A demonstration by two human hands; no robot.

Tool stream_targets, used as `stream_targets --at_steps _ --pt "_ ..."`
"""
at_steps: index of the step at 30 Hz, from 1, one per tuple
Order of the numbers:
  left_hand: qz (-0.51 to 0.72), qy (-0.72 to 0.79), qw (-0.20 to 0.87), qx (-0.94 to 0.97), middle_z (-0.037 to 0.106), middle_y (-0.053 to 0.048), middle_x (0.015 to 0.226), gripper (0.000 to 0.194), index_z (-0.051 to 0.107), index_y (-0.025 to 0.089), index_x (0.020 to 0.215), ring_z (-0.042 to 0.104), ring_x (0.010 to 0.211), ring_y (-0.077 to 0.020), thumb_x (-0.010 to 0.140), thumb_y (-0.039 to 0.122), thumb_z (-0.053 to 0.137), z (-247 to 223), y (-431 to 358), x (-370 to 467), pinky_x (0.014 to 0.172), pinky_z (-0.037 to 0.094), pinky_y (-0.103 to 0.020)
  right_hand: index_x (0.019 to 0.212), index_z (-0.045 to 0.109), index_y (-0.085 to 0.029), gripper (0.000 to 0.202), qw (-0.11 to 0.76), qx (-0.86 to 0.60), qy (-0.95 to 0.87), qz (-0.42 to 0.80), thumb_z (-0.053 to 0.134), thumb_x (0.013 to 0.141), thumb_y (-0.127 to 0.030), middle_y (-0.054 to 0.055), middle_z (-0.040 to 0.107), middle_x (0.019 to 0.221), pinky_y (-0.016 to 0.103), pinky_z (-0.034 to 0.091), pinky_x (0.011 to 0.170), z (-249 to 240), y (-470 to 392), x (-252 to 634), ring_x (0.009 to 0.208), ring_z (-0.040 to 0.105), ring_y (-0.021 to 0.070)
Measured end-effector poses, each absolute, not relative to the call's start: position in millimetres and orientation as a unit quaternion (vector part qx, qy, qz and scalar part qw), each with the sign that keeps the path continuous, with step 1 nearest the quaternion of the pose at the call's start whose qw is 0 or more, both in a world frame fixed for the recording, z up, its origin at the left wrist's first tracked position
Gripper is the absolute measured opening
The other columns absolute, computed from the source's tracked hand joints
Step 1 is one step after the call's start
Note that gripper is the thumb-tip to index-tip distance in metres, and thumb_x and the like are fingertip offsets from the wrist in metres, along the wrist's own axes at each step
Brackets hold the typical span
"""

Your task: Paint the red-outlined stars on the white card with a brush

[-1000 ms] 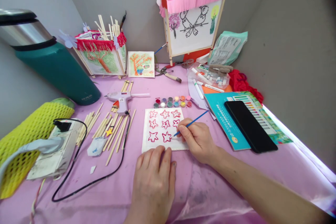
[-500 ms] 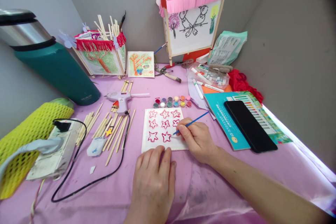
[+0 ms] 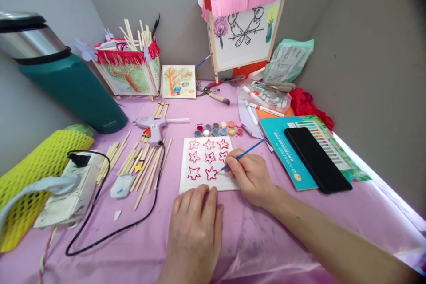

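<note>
A white square sheet [image 3: 203, 186] lies on the pink-purple cloth, with rows of red star outlines on it. My right hand [image 3: 251, 173] pinches a thin blue paintbrush [image 3: 248, 151], its tip at the right side of the bottom middle star [image 3: 211, 173]. My right hand covers the sheet's lower right part. Flat on the sheet's near edge rests my left hand [image 3: 196, 222], fingers stretched out and holding nothing. Just beyond the sheet stand small paint pots [image 3: 214, 132] in two rows of several colours.
Left of the sheet lie a glue gun [image 3: 155, 128] with a black cord, wooden sticks [image 3: 149, 168] and a power strip [image 3: 69, 191]. A teal bottle [image 3: 73, 84] stands behind them. On the right, a black phone [image 3: 316, 159] lies on a blue booklet [image 3: 279, 155]. Paper lanterns [image 3: 246, 49] stand behind.
The right hand and the brush have shifted very slightly to the right. My left hand and the sheet look unmoved.
</note>
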State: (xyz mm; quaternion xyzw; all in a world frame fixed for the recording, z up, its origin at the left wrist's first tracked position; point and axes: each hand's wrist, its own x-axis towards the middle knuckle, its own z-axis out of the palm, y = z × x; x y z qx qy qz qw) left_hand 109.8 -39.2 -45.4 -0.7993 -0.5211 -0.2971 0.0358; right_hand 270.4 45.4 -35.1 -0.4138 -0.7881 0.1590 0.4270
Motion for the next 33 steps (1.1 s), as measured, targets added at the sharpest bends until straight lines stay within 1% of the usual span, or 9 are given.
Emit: stream_targets --at_steps 6,13,19,27,33 --pt "-0.300 -0.522 0.039 -0.798 0.060 -0.011 0.104 0.030 0.058 0.012 0.112 0.053 0.093 -0.0227 0.083 0.015 0.057 -46.4 -37.9 109.2 0.078 0.043 -0.041 0.071 0.057 -0.017 0.029 0.428 -0.414 -0.789 0.152 0.039 0.095 -0.021 0.003 0.063 0.071 0.024 0.044 0.057 -34.6 45.1 271.1 0.062 0.060 0.0122" --pt "-0.300 -0.521 0.039 -0.798 0.060 -0.010 0.104 0.030 0.058 0.013 0.113 0.054 0.092 -0.0224 0.083 0.015 0.056 -45.4 -38.1 109.5 0.079 0.044 -0.040 0.072 0.056 -0.018 0.029 0.431 -0.423 -0.785 0.138 0.040 0.095 -0.022 0.003 0.063 0.068 0.024 0.043 0.054 -33.3 45.4 270.3 0.059 0.059 0.0117" --pt "-0.301 -0.520 0.040 -0.798 0.060 -0.011 0.105 0.030 0.057 0.013 0.113 0.053 0.092 -0.0225 0.083 0.015 0.056 -45.8 -37.7 109.9 0.079 0.043 -0.040 0.073 0.056 -0.018 0.027 0.435 -0.408 -0.793 0.123 0.039 0.094 -0.020 0.003 0.064 0.069 0.025 0.045 0.055 -33.0 45.5 271.0 0.061 0.061 0.0130" --pt "-0.301 -0.520 0.040 -0.798 0.060 -0.011 0.104 0.030 0.058 0.013 0.113 0.053 0.092 -0.0227 0.083 0.015 0.056 -45.3 -38.8 109.3 0.078 0.043 -0.040 0.077 0.056 -0.018 0.023 0.432 -0.400 -0.801 0.109 0.040 0.094 -0.018 0.004 0.065 0.073 0.025 0.046 0.057 -33.0 45.5 271.5 0.062 0.062 0.0133" --pt "-0.301 -0.518 0.046 -0.800 0.060 -0.011 0.104 0.029 0.058 0.014 0.112 0.054 0.092 -0.0224 0.083 0.016 0.056 -44.1 -38.2 109.7 0.078 0.044 -0.040 0.082 0.055 -0.018 0.022 0.413 -0.419 -0.802 0.108 0.038 0.095 -0.020 0.004 0.066 0.078 0.026 0.045 0.057 -35.0 45.7 271.7 0.062 0.061 0.0131"
